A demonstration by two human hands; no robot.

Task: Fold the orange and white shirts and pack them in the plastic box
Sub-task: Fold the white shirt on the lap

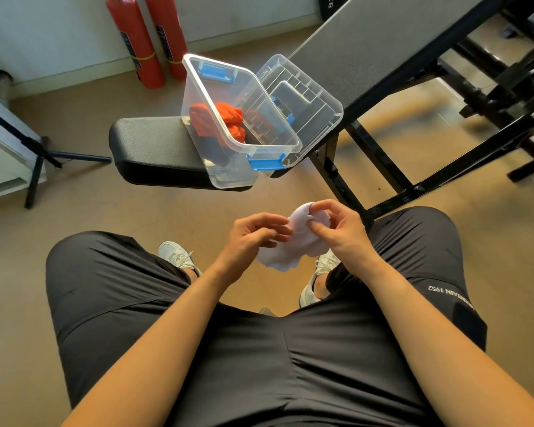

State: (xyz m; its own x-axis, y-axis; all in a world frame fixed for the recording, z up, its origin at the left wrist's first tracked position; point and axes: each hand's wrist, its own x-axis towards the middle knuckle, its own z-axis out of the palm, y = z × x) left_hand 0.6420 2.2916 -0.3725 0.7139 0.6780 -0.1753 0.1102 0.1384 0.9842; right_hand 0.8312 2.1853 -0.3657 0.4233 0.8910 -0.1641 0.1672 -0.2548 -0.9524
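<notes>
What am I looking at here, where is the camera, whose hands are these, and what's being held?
There is no machine here. A seated person wears a camera on the head, so the single picture looks forward and down from their own eyes. The left hand and right hand both hold a small bunched white shirt above the floor. Ahead, on a black bench pad, stands a clear plastic box with an orange shirt already inside. Its lid rests beside it on the bench's slanted back.

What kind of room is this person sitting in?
Probably a gym: there is a padded weight bench, a black metal exercise frame, and a dark plate marked KG.
</notes>
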